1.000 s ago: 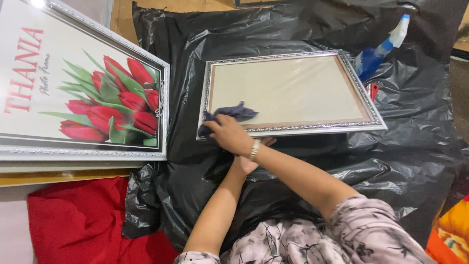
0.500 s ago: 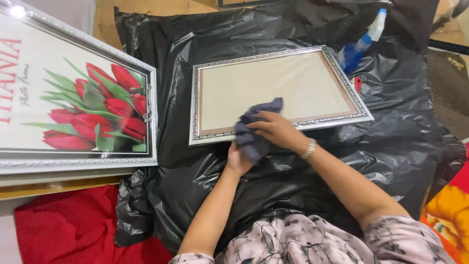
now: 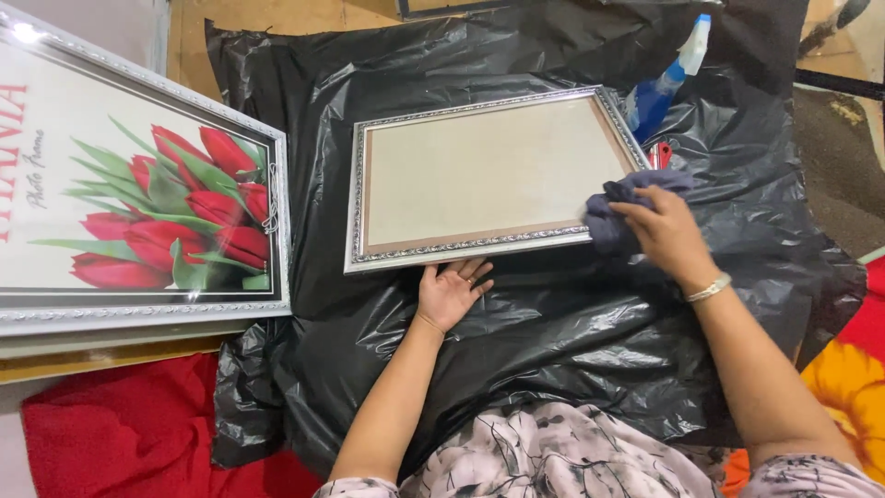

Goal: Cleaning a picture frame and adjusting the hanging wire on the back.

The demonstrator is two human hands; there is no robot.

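A silver ornate picture frame with a blank beige panel lies flat on black plastic sheeting. My right hand grips a dark blue cloth and presses it on the frame's near right corner. My left hand rests palm up, fingers spread, against the frame's near edge, holding nothing. A thin bracelet circles my right wrist.
A large framed print of red tulips lies at the left. A blue spray bottle lies beyond the frame's right end, with a small red object beside it. Red cloth covers the lower left; orange patterned fabric is at the right.
My right hand has slid the cloth along the frame's near edge from its left corner to its right corner. My left hand stays at the near edge, now in full view.
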